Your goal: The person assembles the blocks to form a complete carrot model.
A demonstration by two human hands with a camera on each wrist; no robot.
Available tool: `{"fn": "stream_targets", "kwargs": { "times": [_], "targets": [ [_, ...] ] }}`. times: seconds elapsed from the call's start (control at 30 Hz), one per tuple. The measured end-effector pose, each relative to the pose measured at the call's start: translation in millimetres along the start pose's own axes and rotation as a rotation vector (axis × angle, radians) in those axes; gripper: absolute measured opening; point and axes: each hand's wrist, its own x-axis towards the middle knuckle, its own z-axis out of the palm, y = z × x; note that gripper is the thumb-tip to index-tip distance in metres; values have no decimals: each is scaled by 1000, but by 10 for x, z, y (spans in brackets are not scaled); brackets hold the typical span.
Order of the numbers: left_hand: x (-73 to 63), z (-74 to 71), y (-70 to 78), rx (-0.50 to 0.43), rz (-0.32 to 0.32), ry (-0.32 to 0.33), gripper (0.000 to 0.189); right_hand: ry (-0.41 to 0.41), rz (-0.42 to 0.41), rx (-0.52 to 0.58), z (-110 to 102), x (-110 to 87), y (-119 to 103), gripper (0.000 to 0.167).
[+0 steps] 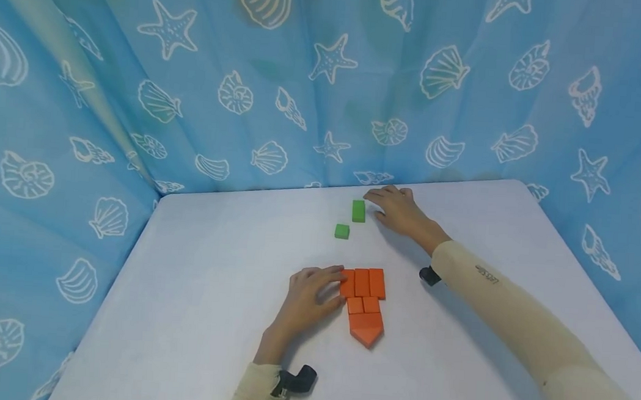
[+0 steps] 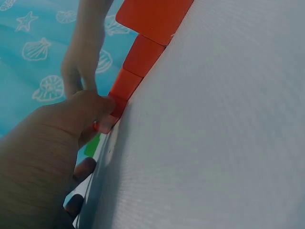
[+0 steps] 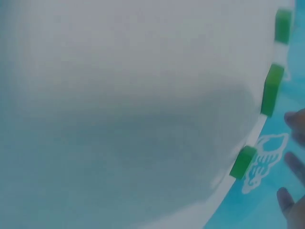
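My left hand has its thumb and index finger around the left end of a row of orange blocks, pinching the leftmost orange block at its two ends. Flat on the table, the row sits above two small orange blocks and a pointed orange piece. My right hand hovers at the far side with fingers spread, just right of an upright-lying green rectangular block. Three green blocks show in the right wrist view, including a lower one that the hand hides from the head view.
A small green block lies between the far green block and the orange group. The white table ends at a blue curtain with shell and starfish prints, behind and at both sides.
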Motion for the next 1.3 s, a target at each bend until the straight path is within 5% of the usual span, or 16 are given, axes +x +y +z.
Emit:
{"fn": "stream_targets", "kwargs": {
  "times": [0.17,0.37,0.57,0.9,1.3],
  "targets": [
    [-15,-8,3,0,8,0,44,-84,-97,-56,-5,172,14,55],
    [-11,-6,13,18,23,5,43,-91,-189,-122,2,230,12,38],
    [13,-25,36,25,32,9,42,-90,-110,-32,-25,156,29,15],
    [35,-108,43,24,26,7,41,-157,-43,176,-9,-112,-83,10],
    [3,-50,20,20,17,-2,42,-144,-49,208,124,-405,-313,7]
  ]
}}
